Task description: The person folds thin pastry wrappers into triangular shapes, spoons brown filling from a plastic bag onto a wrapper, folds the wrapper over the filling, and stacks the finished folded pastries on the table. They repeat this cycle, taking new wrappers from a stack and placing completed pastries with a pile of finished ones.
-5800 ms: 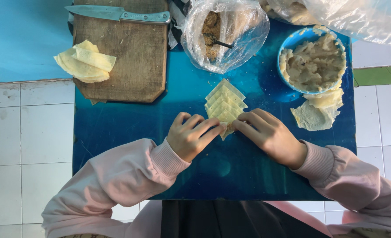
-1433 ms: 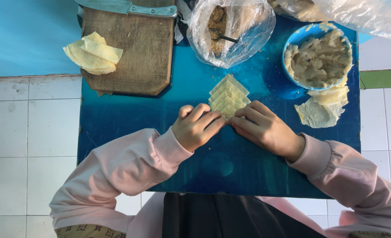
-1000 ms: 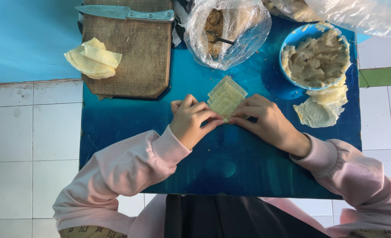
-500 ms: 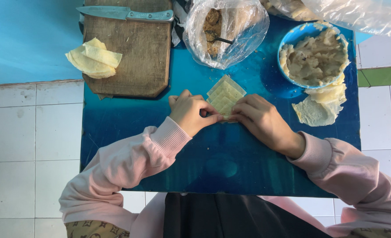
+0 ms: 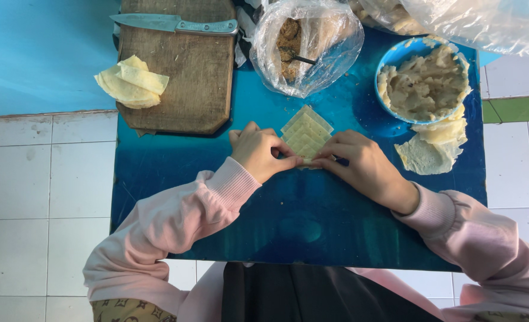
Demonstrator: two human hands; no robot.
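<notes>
Since half a second ago the stack of wrappers (image 5: 305,134) has spread again: it lay as one squared pile, and now its thin yellow sheets are fanned into a staggered row of corners running away from you. Your hands have hardly shifted; both stay pressed at the near end of the stack, in the middle of the blue surface (image 5: 288,220). Judging by that, you are loosening the sheets from one another, and the nearest one seems about ready to come free.

From left to right: a small heap of folded wrappers (image 5: 132,82) rests on the left edge of the wooden cutting board (image 5: 184,71), and a knife (image 5: 175,25) lies across the board's far end. Your left hand (image 5: 258,152) is curled, its fingertips pinching the stack's near corner. Beyond it stands an open plastic bag (image 5: 305,45) of brown filling with a spoon inside. Your right hand (image 5: 363,167) lies flatter, fingers narrow and together, holding down the same corner from the other side. Farther right, a blue bowl (image 5: 396,56) holds pale dough scraps, and more torn scraps (image 5: 431,149) spill over its rim onto the surface.

Nothing lies between your hands and the stack. The bag stands just beyond the fanned corners, so there is little room on that side.
</notes>
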